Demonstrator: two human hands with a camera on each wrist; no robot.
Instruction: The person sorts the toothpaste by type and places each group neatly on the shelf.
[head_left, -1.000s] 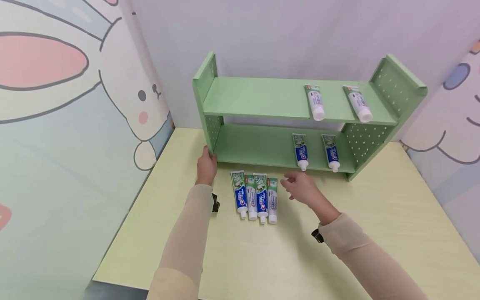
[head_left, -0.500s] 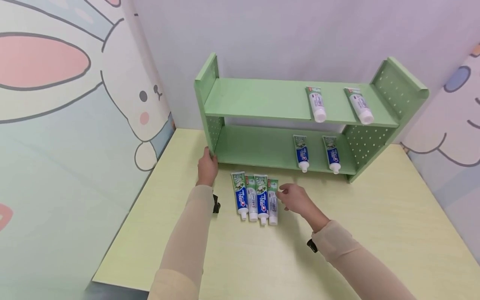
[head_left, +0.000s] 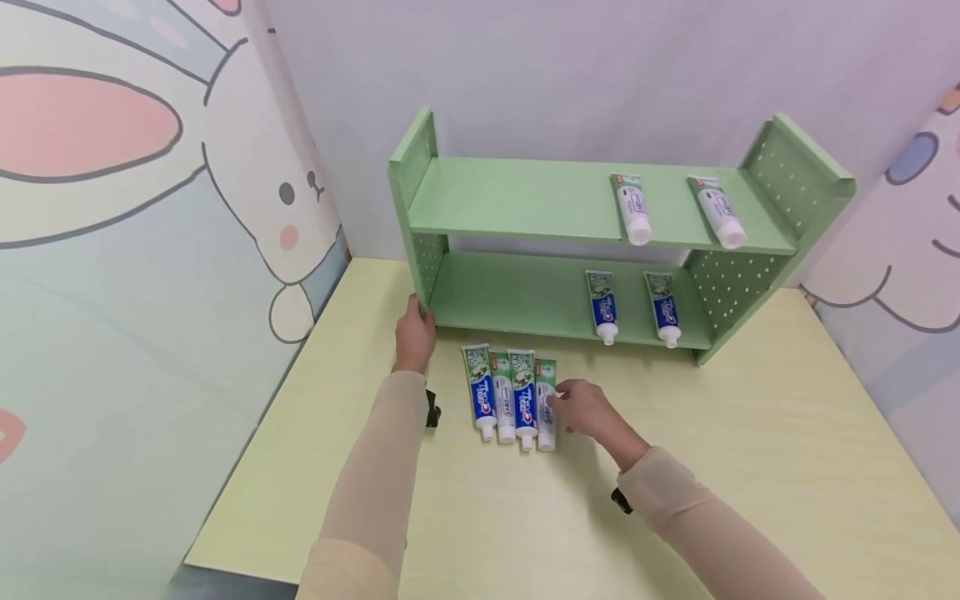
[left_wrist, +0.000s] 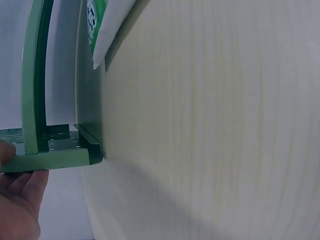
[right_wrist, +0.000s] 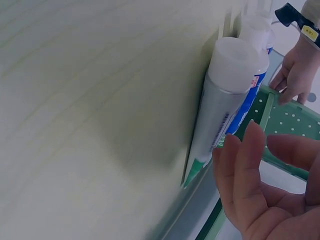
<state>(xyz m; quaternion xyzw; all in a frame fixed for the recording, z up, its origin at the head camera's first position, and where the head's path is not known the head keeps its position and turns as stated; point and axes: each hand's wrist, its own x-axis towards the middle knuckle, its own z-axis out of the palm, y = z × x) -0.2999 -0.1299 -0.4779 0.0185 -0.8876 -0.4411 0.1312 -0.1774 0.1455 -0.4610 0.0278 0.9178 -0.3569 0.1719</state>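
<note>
My left hand point(head_left: 415, 339) grips the lower left end of the green two-tier shelf point(head_left: 517, 193). In the left wrist view its thumb and fingers lie on either side of the side panel's edge point(left_wrist: 55, 161). Four tubes is more than I number, so several toothpaste tubes point(head_left: 523, 400) lie side by side in front of the shelf. My right hand point(head_left: 587, 408) is at the rightmost one, a white and green toothpaste tube point(head_left: 547, 423). In the right wrist view, its fingers point(right_wrist: 245, 170) are loosely bent beside that tube, thumb apart; contact is unclear.
Two white and green tubes point(head_left: 632, 208) lie on the upper tier. Two blue and green tubes point(head_left: 602, 304) lie on the lower tier, caps over its front edge. Shelf and tubes stand on a pale yellow table point(head_left: 480, 517) against cartoon-printed walls point(head_left: 112, 350).
My right hand has moved left and toward me, from right of the row to the rightmost toothpaste tube. The left hand stays on the shelf, and the tubes lie as before.
</note>
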